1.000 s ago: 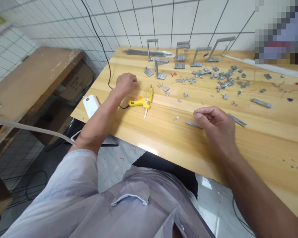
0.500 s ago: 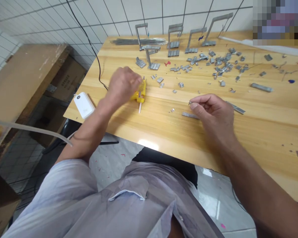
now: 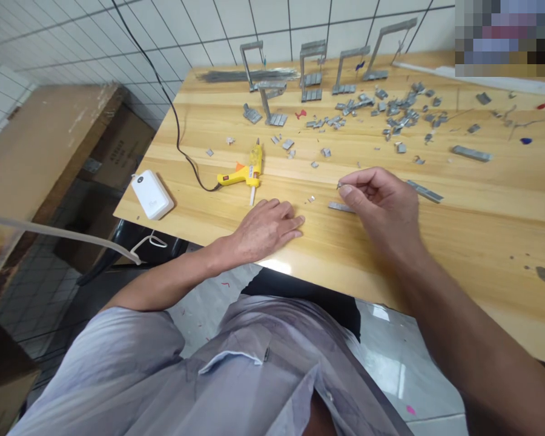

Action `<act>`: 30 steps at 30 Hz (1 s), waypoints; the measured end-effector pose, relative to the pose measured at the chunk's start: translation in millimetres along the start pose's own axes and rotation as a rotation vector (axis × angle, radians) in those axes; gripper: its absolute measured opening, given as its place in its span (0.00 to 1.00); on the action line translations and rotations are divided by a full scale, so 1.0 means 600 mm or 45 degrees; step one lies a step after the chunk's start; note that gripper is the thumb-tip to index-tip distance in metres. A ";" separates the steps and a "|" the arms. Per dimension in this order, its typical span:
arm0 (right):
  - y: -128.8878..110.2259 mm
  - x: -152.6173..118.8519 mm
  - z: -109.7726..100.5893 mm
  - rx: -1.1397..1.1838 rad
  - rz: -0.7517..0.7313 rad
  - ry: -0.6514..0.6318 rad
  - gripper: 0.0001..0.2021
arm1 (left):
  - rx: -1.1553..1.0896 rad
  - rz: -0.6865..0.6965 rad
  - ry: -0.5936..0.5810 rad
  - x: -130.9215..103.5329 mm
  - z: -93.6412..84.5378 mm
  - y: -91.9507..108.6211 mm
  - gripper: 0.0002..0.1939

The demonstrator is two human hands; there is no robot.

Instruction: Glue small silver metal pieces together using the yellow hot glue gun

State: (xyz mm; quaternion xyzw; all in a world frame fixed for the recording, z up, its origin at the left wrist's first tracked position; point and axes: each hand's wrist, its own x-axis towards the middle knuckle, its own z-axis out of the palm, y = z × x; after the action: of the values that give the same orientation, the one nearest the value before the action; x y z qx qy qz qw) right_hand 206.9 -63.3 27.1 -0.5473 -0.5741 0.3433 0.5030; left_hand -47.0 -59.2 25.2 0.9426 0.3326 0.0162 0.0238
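Observation:
My left hand (image 3: 270, 227) rests on the wooden table near its front edge, holding nothing, with the fingers loosely apart. A yellow glue gun (image 3: 254, 166) lies just beyond it, a white glue stick (image 3: 253, 195) poking from its back end. My right hand (image 3: 381, 203) pinches a small grey metal piece (image 3: 339, 186) between thumb and forefinger; the fingers hide most of it. Beneath that hand is a flat grey strip (image 3: 340, 207), partly covered. Another grey strip (image 3: 424, 191) shows on the hand's right side. Small silvery scraps (image 3: 311, 198) lie between my hands.
Several grey metal frames (image 3: 313, 69) stand at the back, beside a bundle of thin rods (image 3: 218, 76). Many small metal pieces (image 3: 404, 112) are scattered right of centre. A white power bank (image 3: 152, 194) sits on the left, near the glue gun's black cord (image 3: 178, 130).
My left hand has come away from the glue gun, down and to the right, and now rests on the table. My right hand keeps its pinch, almost unmoved.

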 end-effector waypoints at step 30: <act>-0.007 0.001 -0.001 -0.079 -0.107 -0.003 0.02 | -0.040 -0.275 -0.122 0.066 -0.009 0.011 0.14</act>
State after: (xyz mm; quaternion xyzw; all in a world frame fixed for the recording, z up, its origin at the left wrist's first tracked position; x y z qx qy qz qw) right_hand 206.2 -63.4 31.1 -0.5377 -0.6076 0.3045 0.4991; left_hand -12.2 -39.2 31.4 0.9005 0.4305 -0.0262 0.0562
